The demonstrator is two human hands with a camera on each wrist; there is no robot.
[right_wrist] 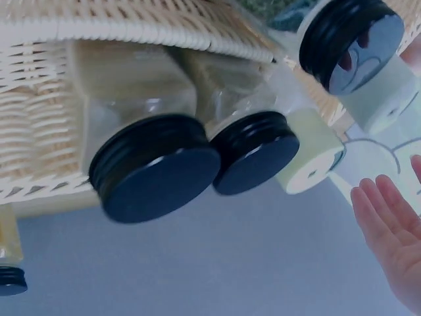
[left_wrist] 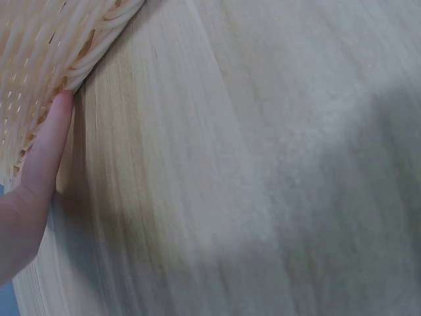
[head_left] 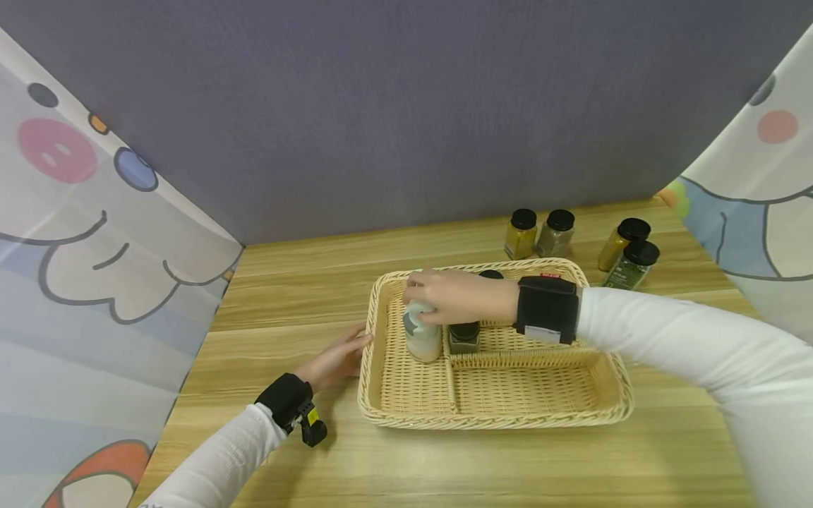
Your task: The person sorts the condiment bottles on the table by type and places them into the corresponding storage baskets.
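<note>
My right hand (head_left: 447,295) is over the left part of a wicker basket (head_left: 406,395), above a pale-capped bottle (head_left: 423,346). In the right wrist view its fingers (right_wrist: 388,220) are straight and apart from two pale-capped bottles, a nearer one (right_wrist: 381,99) and another (right_wrist: 312,155). Beside the hand, a black-lidded jar (head_left: 465,339) stands across the divider. Two black-lidded jars, one larger-looking (right_wrist: 154,164) and one next to it (right_wrist: 253,151), show close to the right wrist camera. My left hand (head_left: 343,356) touches the basket's left side with extended fingers (left_wrist: 49,141).
Behind the basket are a yellow jar (head_left: 521,234) and a greyish jar (head_left: 555,234). Another yellow jar (head_left: 622,243) and a green-filled jar (head_left: 631,264) stand at the right. Dividers split the basket into compartments. A grey panel (head_left: 406,120) rises behind the wooden table (head_left: 305,296).
</note>
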